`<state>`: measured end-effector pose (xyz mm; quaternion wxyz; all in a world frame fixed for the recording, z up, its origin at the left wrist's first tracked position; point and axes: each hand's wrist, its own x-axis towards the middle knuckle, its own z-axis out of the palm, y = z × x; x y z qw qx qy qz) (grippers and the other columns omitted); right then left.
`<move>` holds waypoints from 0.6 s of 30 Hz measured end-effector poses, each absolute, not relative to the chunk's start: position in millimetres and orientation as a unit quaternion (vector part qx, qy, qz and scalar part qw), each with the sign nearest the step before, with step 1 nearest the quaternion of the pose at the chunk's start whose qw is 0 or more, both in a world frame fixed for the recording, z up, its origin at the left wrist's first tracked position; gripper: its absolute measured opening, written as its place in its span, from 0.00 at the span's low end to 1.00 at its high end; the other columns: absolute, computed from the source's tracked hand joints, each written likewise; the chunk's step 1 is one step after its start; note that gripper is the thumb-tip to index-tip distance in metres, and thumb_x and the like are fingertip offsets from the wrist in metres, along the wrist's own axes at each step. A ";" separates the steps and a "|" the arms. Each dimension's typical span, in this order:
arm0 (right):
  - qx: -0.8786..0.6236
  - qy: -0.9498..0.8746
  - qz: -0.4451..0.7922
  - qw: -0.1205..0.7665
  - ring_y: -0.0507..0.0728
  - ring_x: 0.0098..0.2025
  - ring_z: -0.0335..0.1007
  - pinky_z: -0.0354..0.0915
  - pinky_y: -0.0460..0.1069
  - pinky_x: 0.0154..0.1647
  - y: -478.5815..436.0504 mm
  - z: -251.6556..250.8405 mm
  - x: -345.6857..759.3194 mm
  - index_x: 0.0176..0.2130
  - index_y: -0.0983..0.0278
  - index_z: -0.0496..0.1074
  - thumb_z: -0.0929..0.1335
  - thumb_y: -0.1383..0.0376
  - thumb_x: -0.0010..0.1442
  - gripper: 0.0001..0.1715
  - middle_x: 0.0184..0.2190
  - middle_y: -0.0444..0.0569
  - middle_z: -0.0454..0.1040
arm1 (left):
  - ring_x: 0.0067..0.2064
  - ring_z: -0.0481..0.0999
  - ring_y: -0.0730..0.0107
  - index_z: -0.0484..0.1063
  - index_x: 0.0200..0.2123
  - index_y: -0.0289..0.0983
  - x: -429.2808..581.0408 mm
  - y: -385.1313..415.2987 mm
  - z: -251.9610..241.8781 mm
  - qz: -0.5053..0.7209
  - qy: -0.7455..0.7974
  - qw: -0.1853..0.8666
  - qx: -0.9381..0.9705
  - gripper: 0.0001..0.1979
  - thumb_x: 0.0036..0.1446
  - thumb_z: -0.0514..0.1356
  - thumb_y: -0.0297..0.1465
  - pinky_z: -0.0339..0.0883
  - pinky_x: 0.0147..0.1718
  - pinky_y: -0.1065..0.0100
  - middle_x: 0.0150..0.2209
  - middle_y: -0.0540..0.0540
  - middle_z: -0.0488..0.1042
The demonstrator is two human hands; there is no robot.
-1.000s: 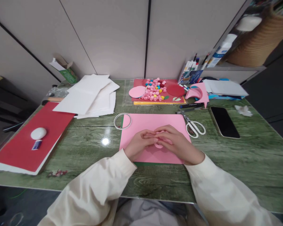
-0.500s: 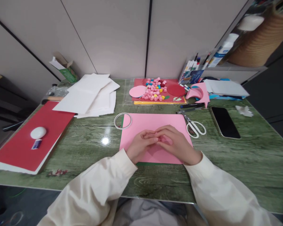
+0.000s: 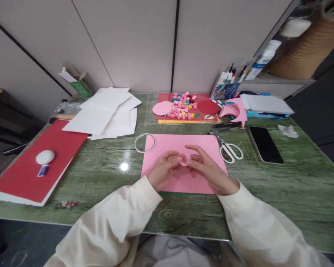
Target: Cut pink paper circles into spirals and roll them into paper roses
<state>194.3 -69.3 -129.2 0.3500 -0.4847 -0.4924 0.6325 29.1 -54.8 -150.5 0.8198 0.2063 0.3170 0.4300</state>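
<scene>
My left hand is closed, its thumb and fingertips pinching a small curled pink paper piece with a darker pink-red middle. My right hand holds the other side of that piece between thumb and a fingertip, with the index finger lifted away. Both hands are above a pink paper sheet that lies over something green. A roll of white tape rests on the sheet's left corner. White-handled scissors lie at its right edge.
A pink-and-red pile of small paper pieces sits at the back. White paper and a red sheet bearing a white oval object are on the left. A phone, pens and pink scraps are on the right.
My fingers have parted, with the right index finger raised, so the small pink paper piece between the hands now shows more. Things on the table have stayed put.
</scene>
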 end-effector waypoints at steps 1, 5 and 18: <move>-0.477 -0.460 0.654 0.365 0.50 0.27 0.66 0.60 0.44 0.24 -69.6 -128.5 193.7 0.52 0.57 0.59 0.67 0.60 0.55 0.26 0.26 0.40 0.65 | 0.36 0.74 0.73 0.68 0.34 0.36 29.6 -55.0 -150.3 0.432 0.312 0.819 0.213 0.12 0.45 0.66 0.26 0.64 0.40 0.67 0.33 0.49 0.75; -0.444 -0.378 0.698 0.416 0.48 0.26 0.65 0.58 0.43 0.27 -69.5 -124.8 195.1 0.48 0.58 0.63 0.69 0.64 0.53 0.23 0.25 0.39 0.66 | 0.34 0.74 0.75 0.68 0.32 0.35 32.6 -56.2 -147.3 0.436 0.313 0.804 0.255 0.12 0.43 0.66 0.25 0.65 0.38 0.69 0.31 0.49 0.76; -0.430 -0.394 0.688 0.431 0.50 0.27 0.64 0.58 0.45 0.28 -66.2 -120.5 203.2 0.48 0.60 0.63 0.69 0.66 0.51 0.23 0.25 0.41 0.68 | 0.36 0.77 0.69 0.69 0.29 0.34 32.7 -60.8 -138.4 0.453 0.392 0.647 0.472 0.12 0.40 0.68 0.27 0.70 0.39 0.67 0.32 0.46 0.77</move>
